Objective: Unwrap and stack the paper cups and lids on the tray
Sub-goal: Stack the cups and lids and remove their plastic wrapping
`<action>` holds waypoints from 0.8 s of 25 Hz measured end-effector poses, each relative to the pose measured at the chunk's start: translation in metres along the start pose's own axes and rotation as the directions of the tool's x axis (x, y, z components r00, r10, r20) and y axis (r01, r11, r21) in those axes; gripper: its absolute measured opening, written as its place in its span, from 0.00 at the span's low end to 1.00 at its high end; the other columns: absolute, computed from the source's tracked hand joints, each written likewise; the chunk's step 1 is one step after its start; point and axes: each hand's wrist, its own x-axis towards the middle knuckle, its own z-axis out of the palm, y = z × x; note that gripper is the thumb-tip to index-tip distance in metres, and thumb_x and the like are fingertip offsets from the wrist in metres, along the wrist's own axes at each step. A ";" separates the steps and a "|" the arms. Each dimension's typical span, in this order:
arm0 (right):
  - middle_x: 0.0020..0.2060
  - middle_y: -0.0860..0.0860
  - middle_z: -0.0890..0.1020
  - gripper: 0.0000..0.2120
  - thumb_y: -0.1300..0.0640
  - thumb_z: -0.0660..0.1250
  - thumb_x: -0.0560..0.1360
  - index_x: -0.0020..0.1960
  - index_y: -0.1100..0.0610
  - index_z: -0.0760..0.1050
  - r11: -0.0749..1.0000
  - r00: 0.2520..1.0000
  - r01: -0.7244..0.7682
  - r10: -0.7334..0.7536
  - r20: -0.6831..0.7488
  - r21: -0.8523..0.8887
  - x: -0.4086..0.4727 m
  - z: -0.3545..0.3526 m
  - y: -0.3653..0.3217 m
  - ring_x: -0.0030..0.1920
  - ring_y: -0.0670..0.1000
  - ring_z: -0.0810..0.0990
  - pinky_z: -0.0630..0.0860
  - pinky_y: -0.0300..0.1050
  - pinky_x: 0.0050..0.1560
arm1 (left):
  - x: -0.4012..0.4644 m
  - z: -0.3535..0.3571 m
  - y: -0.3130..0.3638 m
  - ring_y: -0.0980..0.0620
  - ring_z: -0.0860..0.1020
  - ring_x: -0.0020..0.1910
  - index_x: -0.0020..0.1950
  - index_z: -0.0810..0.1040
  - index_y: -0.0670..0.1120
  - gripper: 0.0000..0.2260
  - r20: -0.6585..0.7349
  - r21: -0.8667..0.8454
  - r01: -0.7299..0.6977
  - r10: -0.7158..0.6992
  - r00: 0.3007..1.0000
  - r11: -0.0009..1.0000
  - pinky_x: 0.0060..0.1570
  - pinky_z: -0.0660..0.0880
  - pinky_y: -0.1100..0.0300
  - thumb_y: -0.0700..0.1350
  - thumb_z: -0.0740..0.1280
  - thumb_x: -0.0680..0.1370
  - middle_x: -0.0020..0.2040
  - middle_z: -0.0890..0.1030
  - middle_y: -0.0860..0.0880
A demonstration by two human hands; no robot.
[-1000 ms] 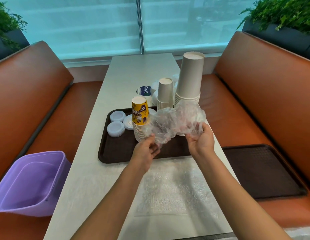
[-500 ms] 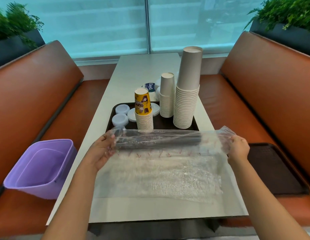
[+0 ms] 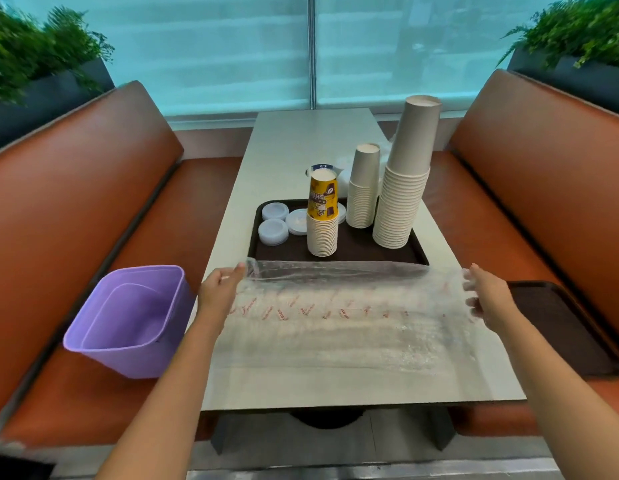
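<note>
Between our fingers (image 3: 239,271) we pinch the empty plastic wrap (image 3: 349,306) taut above the tabletop (image 3: 301,140); binning it in the purple bin (image 3: 128,323) likely comes next.

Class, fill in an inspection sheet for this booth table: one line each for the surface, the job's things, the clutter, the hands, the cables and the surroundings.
Surface: white table, near half covered by plastic.
Job's things: brown tray holds three upside-down cup stacks: yellow-topped stack, middle stack, tall stack; lids lie at its left end.
Clutter: clear plastic wrapper stretched flat between the hands; more white items behind the tray, unclear.
Hands: left hand holds the wrapper's left end; right hand holds its right end.
Cables: nothing seen.
Surroundings: purple bin on the left seat, second tray on the right seat, orange benches, planters, window.
</note>
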 end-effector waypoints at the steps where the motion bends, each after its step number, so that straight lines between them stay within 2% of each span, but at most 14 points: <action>1: 0.36 0.51 0.71 0.11 0.50 0.58 0.80 0.49 0.57 0.74 0.999 0.997 -0.037 0.039 0.060 -0.028 -0.004 0.002 0.002 0.28 0.48 0.62 0.59 0.38 0.25 | -0.001 -0.004 -0.001 0.50 0.70 0.36 0.40 0.72 0.49 0.10 -0.002 -0.002 -0.024 0.024 1.000 1.000 0.36 0.67 0.58 0.51 0.63 0.79 0.39 0.73 0.47; 3: 0.32 0.48 0.66 0.08 0.52 0.60 0.79 0.52 0.54 0.75 0.996 0.991 -0.077 0.072 0.115 0.040 -0.010 0.002 0.008 0.23 0.46 0.60 0.54 0.34 0.20 | -0.002 -0.012 -0.003 0.51 0.69 0.34 0.37 0.72 0.49 0.12 -0.038 -0.072 -0.029 0.027 0.999 0.997 0.30 0.64 0.61 0.49 0.61 0.80 0.38 0.72 0.47; 5: 0.28 0.46 0.64 0.05 0.55 0.60 0.78 0.51 0.51 0.74 0.984 0.995 -0.093 0.086 0.051 0.151 -0.015 0.002 0.011 0.20 0.44 0.60 0.53 0.31 0.19 | -0.002 -0.020 -0.006 0.53 0.72 0.32 0.40 0.73 0.49 0.11 -0.041 -0.147 0.030 -0.036 0.998 0.989 0.25 0.61 0.63 0.44 0.59 0.81 0.39 0.73 0.50; 8: 0.30 0.45 0.68 0.08 0.56 0.58 0.77 0.45 0.50 0.76 0.975 0.990 -0.112 0.126 -0.066 0.190 -0.020 0.001 0.012 0.25 0.47 0.62 0.56 0.33 0.21 | -0.009 -0.020 -0.012 0.55 0.74 0.35 0.44 0.72 0.50 0.12 0.011 -0.171 0.096 -0.095 0.995 0.981 0.25 0.62 0.63 0.36 0.57 0.80 0.43 0.75 0.54; 10: 0.32 0.46 0.70 0.09 0.56 0.58 0.77 0.45 0.50 0.76 0.976 0.984 -0.122 0.143 -0.106 0.182 -0.021 0.000 0.017 0.25 0.47 0.62 0.57 0.35 0.23 | -0.009 -0.018 -0.020 0.56 0.74 0.35 0.42 0.72 0.50 0.16 0.017 -0.199 0.093 -0.091 0.996 0.975 0.23 0.61 0.66 0.31 0.55 0.79 0.45 0.76 0.52; 12: 0.33 0.47 0.70 0.08 0.57 0.58 0.78 0.51 0.51 0.75 0.982 0.986 -0.107 0.125 -0.113 0.155 -0.021 -0.002 0.022 0.27 0.49 0.61 0.57 0.39 0.27 | -0.008 -0.019 -0.025 0.54 0.74 0.36 0.44 0.73 0.51 0.11 0.067 -0.228 0.129 -0.116 0.991 0.965 0.25 0.64 0.66 0.35 0.58 0.80 0.47 0.76 0.51; 13: 0.35 0.48 0.72 0.08 0.56 0.58 0.78 0.53 0.51 0.74 0.986 0.988 -0.091 0.108 -0.115 0.140 -0.023 -0.002 0.024 0.29 0.49 0.62 0.58 0.41 0.29 | -0.010 -0.022 -0.023 0.53 0.74 0.37 0.47 0.74 0.51 0.04 0.109 -0.216 0.180 -0.159 0.981 0.960 0.29 0.66 0.63 0.43 0.61 0.80 0.47 0.76 0.51; 15: 0.45 0.49 0.76 0.10 0.56 0.56 0.80 0.59 0.51 0.72 0.992 0.992 -0.082 0.091 -0.093 0.091 -0.030 0.001 0.024 0.36 0.53 0.71 0.69 0.45 0.38 | -0.008 -0.027 -0.020 0.52 0.72 0.38 0.48 0.75 0.48 0.13 0.172 -0.028 0.288 -0.279 0.945 0.957 0.36 0.68 0.58 0.58 0.62 0.78 0.46 0.76 0.51; 17: 0.51 0.47 0.77 0.12 0.58 0.54 0.80 0.61 0.56 0.70 0.987 0.986 -0.161 0.162 -0.046 0.016 -0.037 0.004 0.022 0.48 0.57 0.78 0.74 0.52 0.51 | -0.003 -0.026 -0.021 0.53 0.72 0.36 0.43 0.74 0.45 0.14 0.121 0.093 0.259 -0.269 0.955 0.961 0.35 0.69 0.59 0.54 0.62 0.79 0.48 0.75 0.47; 18: 0.51 0.46 0.78 0.10 0.60 0.54 0.78 0.57 0.57 0.71 0.976 0.977 -0.214 0.214 -0.009 -0.027 -0.039 0.004 0.021 0.49 0.57 0.79 0.74 0.51 0.50 | -0.002 -0.023 -0.020 0.53 0.72 0.36 0.42 0.73 0.45 0.12 0.115 0.076 0.225 -0.233 0.966 0.971 0.35 0.70 0.60 0.51 0.62 0.80 0.48 0.75 0.46; 20: 0.46 0.48 0.81 0.08 0.58 0.55 0.76 0.48 0.59 0.72 0.950 0.951 -0.293 0.301 0.068 -0.106 -0.040 0.002 0.020 0.43 0.56 0.78 0.71 0.46 0.41 | -0.003 -0.018 -0.017 0.54 0.73 0.37 0.49 0.72 0.43 0.07 0.152 0.013 0.154 -0.154 0.976 0.988 0.36 0.72 0.60 0.46 0.59 0.82 0.48 0.74 0.46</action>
